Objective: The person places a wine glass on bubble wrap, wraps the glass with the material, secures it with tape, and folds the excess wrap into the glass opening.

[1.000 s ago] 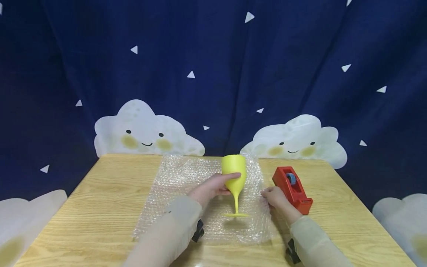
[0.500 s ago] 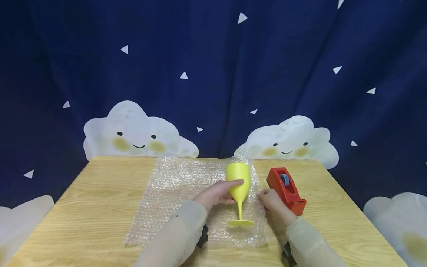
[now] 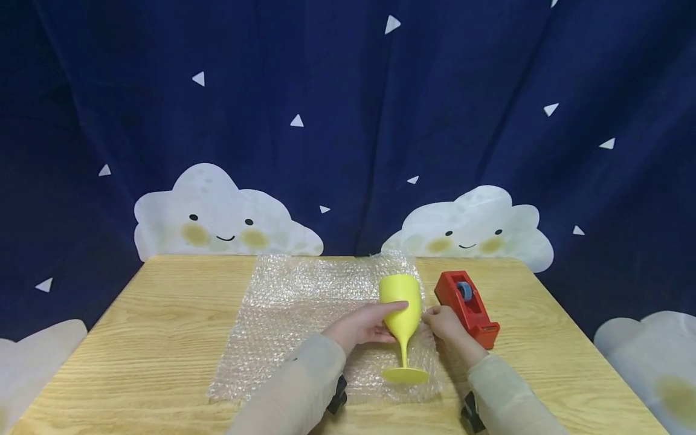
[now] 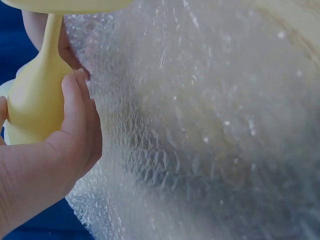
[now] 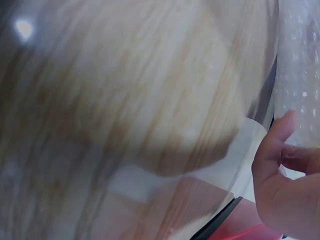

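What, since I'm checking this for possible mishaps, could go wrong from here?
The yellow goblet could slip and tip over: only the left hand holds it, by the bowl.
The bubble wrap might drag askew if the right hand, at its right edge, pulls on it.
The red tape dispenser may get bumped, as it sits close beside the right hand.

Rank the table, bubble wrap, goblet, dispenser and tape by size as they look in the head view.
1. Table
2. Bubble wrap
3. Goblet and dispenser: too alike to rank
4. Tape, clearly smallest
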A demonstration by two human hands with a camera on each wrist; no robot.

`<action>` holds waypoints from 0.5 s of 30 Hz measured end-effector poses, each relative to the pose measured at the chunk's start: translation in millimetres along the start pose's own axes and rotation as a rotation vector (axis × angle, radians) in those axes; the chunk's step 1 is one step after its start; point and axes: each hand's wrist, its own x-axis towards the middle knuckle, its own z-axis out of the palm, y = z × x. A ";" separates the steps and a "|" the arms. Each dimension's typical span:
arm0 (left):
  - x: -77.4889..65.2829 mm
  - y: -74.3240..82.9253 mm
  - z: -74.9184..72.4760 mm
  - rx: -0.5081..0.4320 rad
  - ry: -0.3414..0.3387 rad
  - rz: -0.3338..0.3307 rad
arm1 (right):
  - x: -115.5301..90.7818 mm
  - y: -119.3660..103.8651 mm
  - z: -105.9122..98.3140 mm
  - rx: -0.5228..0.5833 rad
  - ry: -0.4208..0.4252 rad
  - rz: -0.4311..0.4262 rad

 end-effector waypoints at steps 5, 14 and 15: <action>-1.8 -1.4 0.5 0.007 0.006 -0.001 | 2.6 0.8 -0.5 -0.055 0.037 -0.024; -0.2 -11.7 -2.4 -0.008 0.018 -0.010 | -0.1 -0.2 1.7 -0.038 0.013 0.029; -0.8 -12.5 -2.6 -0.009 0.020 -0.013 | -0.7 -0.2 2.1 -0.046 0.011 0.036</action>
